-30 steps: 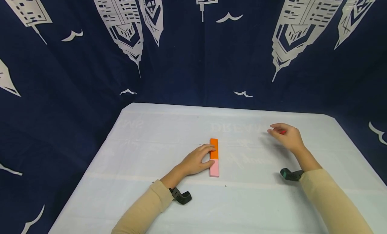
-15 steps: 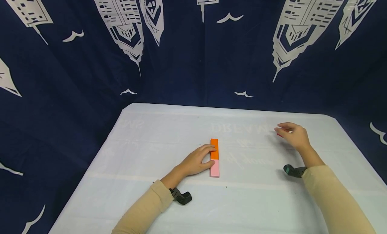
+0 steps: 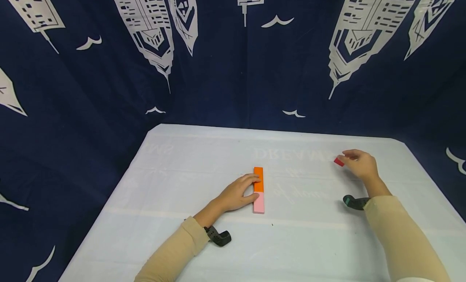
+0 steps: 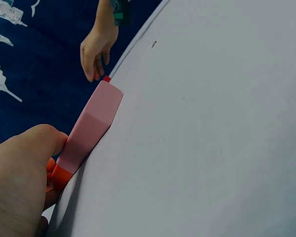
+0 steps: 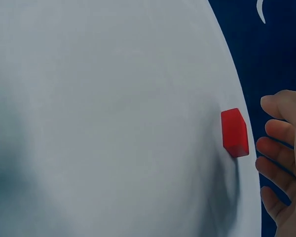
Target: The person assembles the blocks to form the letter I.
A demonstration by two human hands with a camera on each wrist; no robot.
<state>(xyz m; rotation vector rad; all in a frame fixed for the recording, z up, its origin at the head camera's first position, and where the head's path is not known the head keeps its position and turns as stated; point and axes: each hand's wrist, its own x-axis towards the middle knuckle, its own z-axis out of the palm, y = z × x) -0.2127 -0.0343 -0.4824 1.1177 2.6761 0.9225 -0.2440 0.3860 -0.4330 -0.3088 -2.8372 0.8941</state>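
Observation:
An orange block [image 3: 258, 185] and a pink block [image 3: 259, 205] lie end to end in one straight bar on the white table. My left hand [image 3: 236, 193] holds this bar from its left side, with fingers over the orange part and the thumb at the pink one. In the left wrist view the thumb meets the side of the pink block [image 4: 91, 123], and the fingers are partly hidden behind the bar. A small red block [image 5: 235, 133] sits on the table at the right. Beside it, my right hand [image 3: 362, 165] hovers with loosely bent fingers, apart from the block and holding nothing.
The white tabletop [image 3: 204, 152] carries faint printed lettering and ends at a back edge. Behind it hangs a dark blue cloth [image 3: 218, 92] with white building and bird prints. A tiny dark speck [image 3: 272, 224] lies near the middle.
My right hand has moved to the right and let go of the red block, which now stands in plain sight on the table. The left hand and its bar have stayed put.

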